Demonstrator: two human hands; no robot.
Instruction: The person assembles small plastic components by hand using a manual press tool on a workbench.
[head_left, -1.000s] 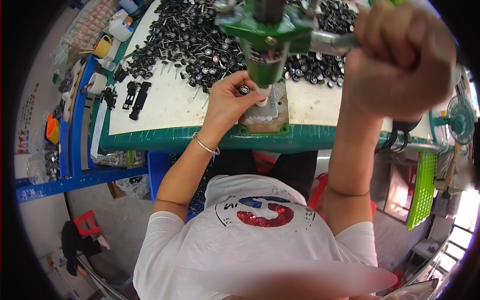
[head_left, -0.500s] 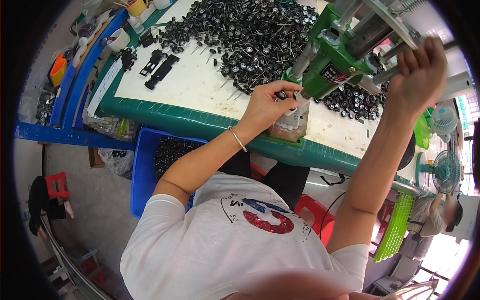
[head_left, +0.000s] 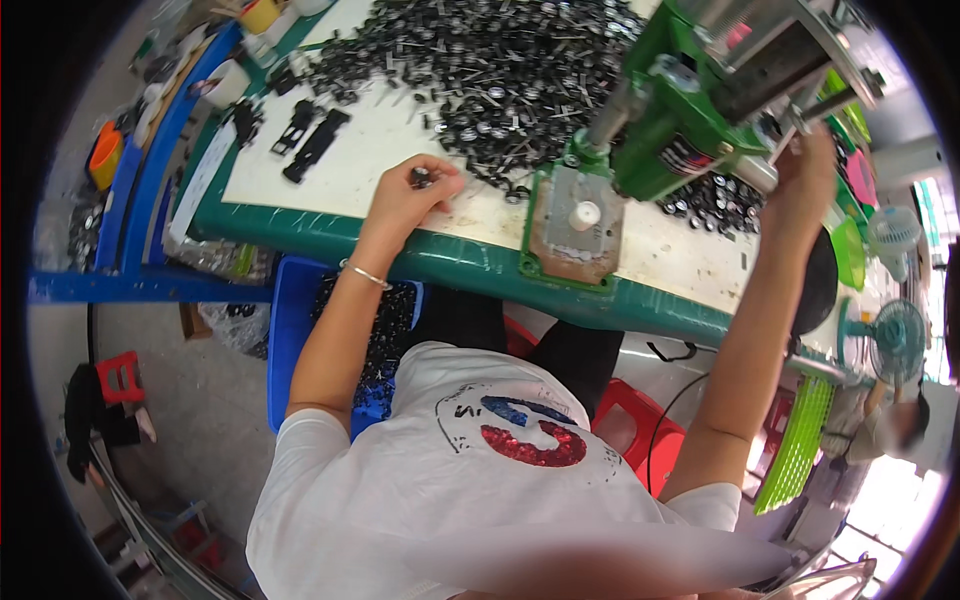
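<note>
My left hand (head_left: 408, 198) is over the near edge of the white work surface, left of the press. A small black toy wheel (head_left: 420, 178) is pinched in its fingers; whether an axle is attached is hidden. My right hand (head_left: 808, 178) is curled at the lever of the green bench press (head_left: 655, 150), to the right of its head, and slightly smeared by motion. On the press's metal base plate (head_left: 570, 247) stands a round white fixture (head_left: 584, 215), with nothing of mine touching it.
A large heap of black wheels with metal axles (head_left: 500, 80) covers the back of the table. Black toy chassis (head_left: 318, 145) lie at the left. A blue bin (head_left: 290, 350) of small black parts stands below the table edge. A red stool (head_left: 635, 430) is underneath.
My left hand has pulled back from the press to the left, holding the wheel. My right hand has come down and inward at the lever. The white fixture is now uncovered.
</note>
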